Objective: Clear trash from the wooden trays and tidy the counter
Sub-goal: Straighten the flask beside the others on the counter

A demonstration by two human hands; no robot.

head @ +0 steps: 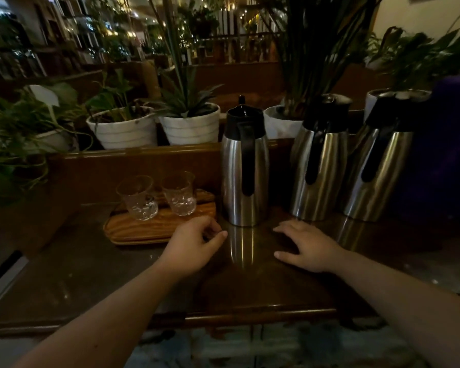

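1. The counter (91, 274) is dark, glossy wood and fills the lower half of the frame; the light is dim.
2. The tray (144, 227) lies left of centre on the counter, a shallow wooden board with rounded corners. No trash can be made out on it in this light.
3. Two clear glasses stand upright on the tray, side by side: the left glass (138, 197) and the right glass (179, 193). They are close but apart.
4. The left hand (194, 243) is at centre frame, just at the tray's right end, palm down. Its fingers are curled loosely, thumb tip near the forefinger, holding nothing that can be seen.
5. The right hand (308, 245) is right of centre, palm down on or just over the counter, fingers spread and apart, empty.
6. Three steel jugs with black tops and handles stand upright in a row behind the hands: the near jug (245, 166) just right of the tray, the middle jug (320, 160), and the far jug (380, 160) toward the right edge.
7. White pots (189, 126) with green plants sit on a ledge behind the counter, in the upper left and centre.
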